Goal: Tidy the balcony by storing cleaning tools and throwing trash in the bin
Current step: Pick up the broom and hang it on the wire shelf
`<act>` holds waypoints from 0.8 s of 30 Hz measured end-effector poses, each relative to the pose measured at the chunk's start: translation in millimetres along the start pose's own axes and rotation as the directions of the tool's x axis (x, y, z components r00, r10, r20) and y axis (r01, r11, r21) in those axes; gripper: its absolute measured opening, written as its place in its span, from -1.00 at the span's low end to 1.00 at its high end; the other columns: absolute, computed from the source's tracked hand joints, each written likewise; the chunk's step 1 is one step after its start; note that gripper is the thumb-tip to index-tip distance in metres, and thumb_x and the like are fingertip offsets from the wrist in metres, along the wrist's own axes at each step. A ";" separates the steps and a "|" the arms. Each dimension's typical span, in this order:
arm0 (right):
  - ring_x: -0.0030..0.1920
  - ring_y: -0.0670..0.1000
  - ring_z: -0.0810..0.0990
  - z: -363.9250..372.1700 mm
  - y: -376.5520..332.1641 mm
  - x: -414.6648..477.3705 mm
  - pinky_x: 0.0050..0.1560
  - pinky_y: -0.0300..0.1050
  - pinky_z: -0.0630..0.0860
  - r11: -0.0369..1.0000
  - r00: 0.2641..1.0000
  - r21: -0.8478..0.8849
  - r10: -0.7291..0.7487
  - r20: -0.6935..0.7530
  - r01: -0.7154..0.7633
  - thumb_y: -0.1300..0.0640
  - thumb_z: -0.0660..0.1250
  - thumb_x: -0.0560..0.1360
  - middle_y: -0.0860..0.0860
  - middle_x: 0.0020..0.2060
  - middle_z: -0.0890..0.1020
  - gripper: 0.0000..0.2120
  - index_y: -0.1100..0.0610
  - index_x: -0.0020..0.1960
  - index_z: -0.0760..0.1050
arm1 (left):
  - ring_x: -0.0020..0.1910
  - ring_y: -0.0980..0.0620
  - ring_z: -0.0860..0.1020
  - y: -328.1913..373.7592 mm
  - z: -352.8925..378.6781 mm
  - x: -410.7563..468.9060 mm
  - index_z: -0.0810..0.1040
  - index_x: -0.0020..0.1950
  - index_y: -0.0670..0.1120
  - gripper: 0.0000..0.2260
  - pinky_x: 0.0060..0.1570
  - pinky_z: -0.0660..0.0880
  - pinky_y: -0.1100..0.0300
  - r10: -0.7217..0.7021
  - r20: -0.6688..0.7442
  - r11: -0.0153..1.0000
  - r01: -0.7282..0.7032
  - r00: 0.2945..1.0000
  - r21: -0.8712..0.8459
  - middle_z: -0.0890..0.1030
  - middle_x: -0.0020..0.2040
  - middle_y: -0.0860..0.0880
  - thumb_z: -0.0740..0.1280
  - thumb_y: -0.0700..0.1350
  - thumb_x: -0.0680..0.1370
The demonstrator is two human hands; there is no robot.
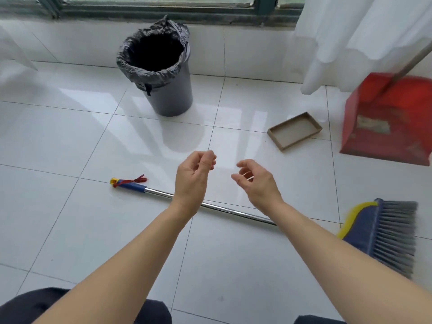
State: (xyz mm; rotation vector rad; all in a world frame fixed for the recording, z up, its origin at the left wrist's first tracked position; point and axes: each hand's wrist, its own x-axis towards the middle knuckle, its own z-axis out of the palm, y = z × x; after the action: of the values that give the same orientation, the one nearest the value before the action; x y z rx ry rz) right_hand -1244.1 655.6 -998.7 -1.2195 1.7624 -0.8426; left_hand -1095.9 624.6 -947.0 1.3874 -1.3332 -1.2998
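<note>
Currently, both hands are held out above the white tiled floor (70, 136), near the centre of the view. The left hand (195, 181) is seen with its fingers loosely curled and the thumb close to the fingertips. Nothing is held, so its grip is released. The right hand (257, 183) is positioned just to the right, apart from the left. Its fingers are likewise loosely curled, and its grip is also released.

The broom (222, 209) is laid flat on the floor, and its metal handle passes behind both wrists in the view. A blue and yellow end with a red cord is located at the left. The head (364, 232), with grey bristles, is located at the near right.

The bin (170, 99) is stood upright at the far side, left of centre, below the window frame (163, 14). It is lined with a dark bag (131, 64). A shallow cardboard tray (294, 130) is laid open side up between the bin and the red dustpan (385, 127). The dustpan is stood at the right edge, partly under a white curtain (350, 38), and is blurred.
</note>
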 end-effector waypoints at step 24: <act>0.14 0.14 0.34 82.8 118.6 9.9 -0.02 -0.11 0.32 0.771 0.904 -0.635 0.237 0.355 0.047 0.45 0.06 0.43 0.10 0.10 0.41 -0.49 0.07 0.29 0.32 | -0.11 0.07 0.57 -52.1 -53.6 -22.7 0.58 -0.09 -0.09 -0.76 0.08 0.48 0.15 -0.184 -0.142 0.976 0.197 0.973 0.088 0.60 -0.15 -0.02 0.21 0.02 0.58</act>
State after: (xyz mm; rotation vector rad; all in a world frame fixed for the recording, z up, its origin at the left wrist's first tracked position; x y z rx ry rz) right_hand -1220.1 676.7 -1140.1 -1.5702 1.7669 0.1309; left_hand -1032.7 648.1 -986.3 1.6776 -1.2130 -1.2523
